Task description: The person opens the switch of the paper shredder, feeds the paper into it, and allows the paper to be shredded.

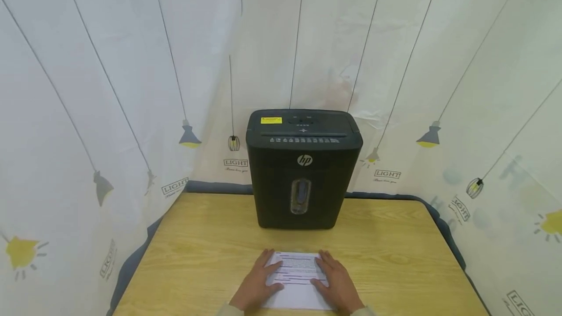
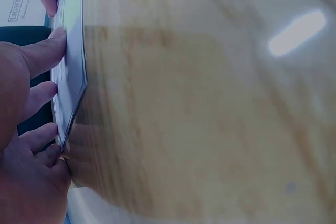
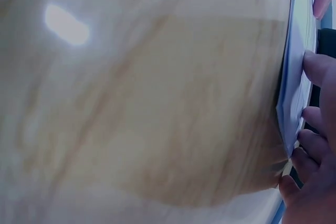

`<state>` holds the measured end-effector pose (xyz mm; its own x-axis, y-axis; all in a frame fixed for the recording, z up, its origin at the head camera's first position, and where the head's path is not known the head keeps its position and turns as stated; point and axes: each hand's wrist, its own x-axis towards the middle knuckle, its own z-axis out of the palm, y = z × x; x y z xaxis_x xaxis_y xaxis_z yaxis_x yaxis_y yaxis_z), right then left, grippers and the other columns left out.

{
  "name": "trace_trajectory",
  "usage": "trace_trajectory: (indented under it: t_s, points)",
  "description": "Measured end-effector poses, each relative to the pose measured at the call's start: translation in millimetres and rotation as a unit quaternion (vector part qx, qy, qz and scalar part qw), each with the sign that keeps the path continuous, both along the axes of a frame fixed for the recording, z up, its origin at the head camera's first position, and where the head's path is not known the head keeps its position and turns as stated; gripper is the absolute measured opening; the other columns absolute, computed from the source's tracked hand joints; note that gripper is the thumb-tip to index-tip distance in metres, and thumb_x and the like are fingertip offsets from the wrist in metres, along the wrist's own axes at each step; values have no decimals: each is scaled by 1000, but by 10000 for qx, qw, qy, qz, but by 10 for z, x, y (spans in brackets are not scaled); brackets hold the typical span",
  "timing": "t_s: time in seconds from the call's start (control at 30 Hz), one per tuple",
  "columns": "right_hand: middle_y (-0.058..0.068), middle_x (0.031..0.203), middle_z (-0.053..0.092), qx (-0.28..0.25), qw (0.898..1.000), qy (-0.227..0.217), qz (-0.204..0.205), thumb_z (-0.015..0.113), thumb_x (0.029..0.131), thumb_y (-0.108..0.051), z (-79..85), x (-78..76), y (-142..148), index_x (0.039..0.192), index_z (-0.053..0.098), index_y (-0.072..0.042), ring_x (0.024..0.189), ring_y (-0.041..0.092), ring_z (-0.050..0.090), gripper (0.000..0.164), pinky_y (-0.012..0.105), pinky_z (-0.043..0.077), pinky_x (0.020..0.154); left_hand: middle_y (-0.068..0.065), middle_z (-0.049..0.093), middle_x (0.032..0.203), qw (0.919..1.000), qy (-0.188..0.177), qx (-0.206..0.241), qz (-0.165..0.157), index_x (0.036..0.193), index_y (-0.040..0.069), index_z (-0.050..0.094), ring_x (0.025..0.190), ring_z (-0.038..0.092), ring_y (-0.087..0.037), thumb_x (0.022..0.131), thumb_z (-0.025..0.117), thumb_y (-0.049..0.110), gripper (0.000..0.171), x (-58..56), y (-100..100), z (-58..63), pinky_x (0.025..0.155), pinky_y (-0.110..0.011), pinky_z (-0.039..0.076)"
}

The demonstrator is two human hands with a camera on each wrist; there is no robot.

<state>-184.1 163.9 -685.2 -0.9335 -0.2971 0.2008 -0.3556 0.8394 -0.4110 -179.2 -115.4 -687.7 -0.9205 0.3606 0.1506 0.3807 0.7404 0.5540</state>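
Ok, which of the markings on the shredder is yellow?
The rectangular sticker on top of the shredder, at left; the round hp logo and row of small icons are whitish.

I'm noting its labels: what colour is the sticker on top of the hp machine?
The sticker is yellow; it shows best in the head view.

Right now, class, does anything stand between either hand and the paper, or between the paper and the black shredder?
Nothing visible does: the left hand and right hand both touch the paper, and only tabletop shows between it and the black shredder.
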Motion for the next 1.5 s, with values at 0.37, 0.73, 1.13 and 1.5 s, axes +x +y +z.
trace_trajectory:
  t_s: [0.37, 0.73, 1.13, 1.5]
  points:
    - [19, 151, 55, 219, 9996, -151, 63, 73, 94, -33, 75, 30, -34, 137, 63, -2, 144, 38, 48, 54, 57, 38, 117, -16, 37, 164, 9994, -287, 106, 138, 140, 15, 64, 153, 28, -42, 87, 79, 39, 60, 11, 21, 57, 115, -60, 38]
    - [7, 126, 75, -391, 9959, 732, -363, 81, 82, -4, 110, -25, -60, 118, 77, -9, 114, 28, 70, 38, 48, 51, 102, -16, 36, 164, 9983, -504, 161, 248, 139, 14, 65, 153, 29, -42, 85, 82, 35, 61, 34, 42, 136, 116, -59, 37]
    - [-5, 88, 55, -1485, 9868, 117, -632, 77, 71, 3, 107, -106, -35, 91, 68, -13, 86, 9, 48, 27, 28, 48, 73, -17, 38, 162, 9983, -374, 370, 258, 145, 22, 59, 150, 35, -43, 82, 84, 33, 68, -15, 26, 39, 114, -61, 39]
    - [2, 92, 74, -3459, 9286, -1291, -375, 46, 71, 27, 129, -119, 117, 84, 66, -11, 91, 5, 68, 45, 21, 54, 79, -20, 47, 152, 9894, -230, 1208, 776, 154, 5, 42, 139, 48, -42, 64, 94, 26, 106, -113, -10, 33, 114, -59, 41]
